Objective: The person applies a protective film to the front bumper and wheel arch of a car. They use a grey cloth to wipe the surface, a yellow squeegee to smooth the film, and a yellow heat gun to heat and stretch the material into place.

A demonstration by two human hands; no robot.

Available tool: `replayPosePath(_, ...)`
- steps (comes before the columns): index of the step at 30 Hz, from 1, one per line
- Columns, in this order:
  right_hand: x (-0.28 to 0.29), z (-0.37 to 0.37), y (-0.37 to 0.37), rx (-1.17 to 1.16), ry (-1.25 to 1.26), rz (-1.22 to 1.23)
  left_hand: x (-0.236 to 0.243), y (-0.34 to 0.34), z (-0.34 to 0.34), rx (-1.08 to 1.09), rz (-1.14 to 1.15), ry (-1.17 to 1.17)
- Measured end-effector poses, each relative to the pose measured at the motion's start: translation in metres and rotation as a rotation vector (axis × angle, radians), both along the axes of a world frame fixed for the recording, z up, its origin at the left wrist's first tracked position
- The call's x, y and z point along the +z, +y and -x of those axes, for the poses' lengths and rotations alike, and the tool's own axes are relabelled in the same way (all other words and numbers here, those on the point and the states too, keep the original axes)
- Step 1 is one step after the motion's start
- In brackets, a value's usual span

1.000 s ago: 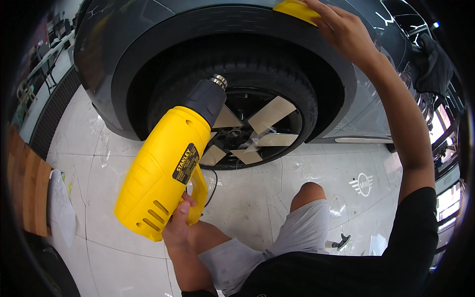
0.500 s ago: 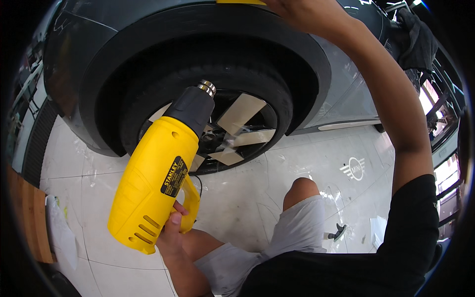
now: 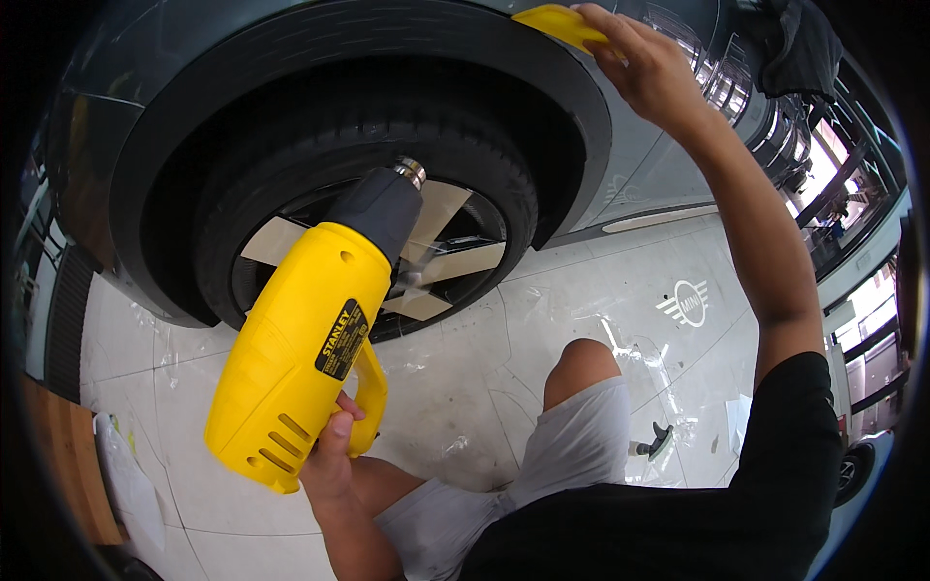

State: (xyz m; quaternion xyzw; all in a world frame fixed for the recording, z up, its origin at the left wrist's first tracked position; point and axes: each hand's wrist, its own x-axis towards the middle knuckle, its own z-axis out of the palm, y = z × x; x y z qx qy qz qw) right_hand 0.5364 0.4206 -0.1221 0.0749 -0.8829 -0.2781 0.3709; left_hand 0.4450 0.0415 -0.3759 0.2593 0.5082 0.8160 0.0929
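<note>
My left hand (image 3: 334,450) is wrapped round the handle of a yellow heat gun (image 3: 295,339), whose dark front and metal nozzle point up toward the tire (image 3: 363,160). Part of the handle and some fingers are hidden behind the gun's body. At the upper right, my right hand (image 3: 654,73) grips a flat yellow squeegee (image 3: 562,23). The squeegee's edge lies at the dark wheel arch trim (image 3: 572,107) of a grey car, near the body panel above it; whether it presses on the surface I cannot tell.
The wheel (image 3: 465,263) has dark and pale spokes. A dark cloth (image 3: 804,48) hangs at the upper right. On the pale tiled floor (image 3: 436,407) lie a small dark-headed tool (image 3: 659,441) and a white sheet (image 3: 738,421). A wooden piece (image 3: 68,450) and a white bag (image 3: 131,484) are at the left.
My right hand has come down and slightly right with the squeegee, which now shows more fully. The car sits a little further left in view. The heat gun has hardly shifted.
</note>
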Motion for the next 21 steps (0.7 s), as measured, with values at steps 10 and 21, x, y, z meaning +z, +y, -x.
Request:
replayPosePath(10,0.018,0.026,0.002,0.035,-0.060,-0.050,0.016,0.059,-0.005,0.016,-0.013,0.095)
replayPosePath(21,-0.038,-0.028,0.066,-0.032,0.107,-0.065,0.007,0.082,-0.004,-0.041,-0.017,0.173)
